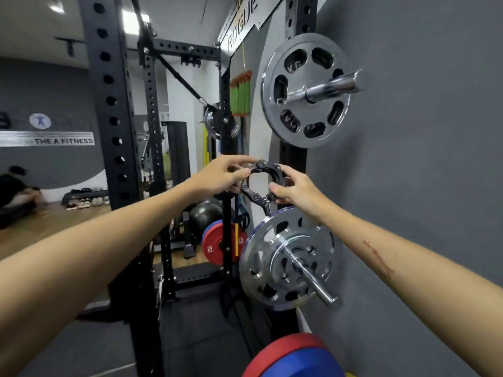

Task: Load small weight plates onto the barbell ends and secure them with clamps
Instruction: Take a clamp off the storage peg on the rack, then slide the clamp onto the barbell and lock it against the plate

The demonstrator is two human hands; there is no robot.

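Observation:
A black ring-shaped barbell clamp (pixel 262 176) hangs in the air between my two hands, its lever swung down and open. My left hand (pixel 220 176) pinches its left side and my right hand (pixel 292 187) grips its right side. Above them a chrome barbell sleeve (pixel 329 89) sticks out toward me with a silver plate (pixel 303 89) on it. Below my hands, several silver plates (pixel 283 259) sit on a chrome peg (pixel 313 281).
The black power rack upright (pixel 109 104) stands at left, a second upright (pixel 227 159) behind my hands. A grey wall (pixel 408 159) is close on the right. Red and blue bumper plates (pixel 288 355) lie low at front; a red plate (pixel 221 247) is stored further back. A person crouches far left.

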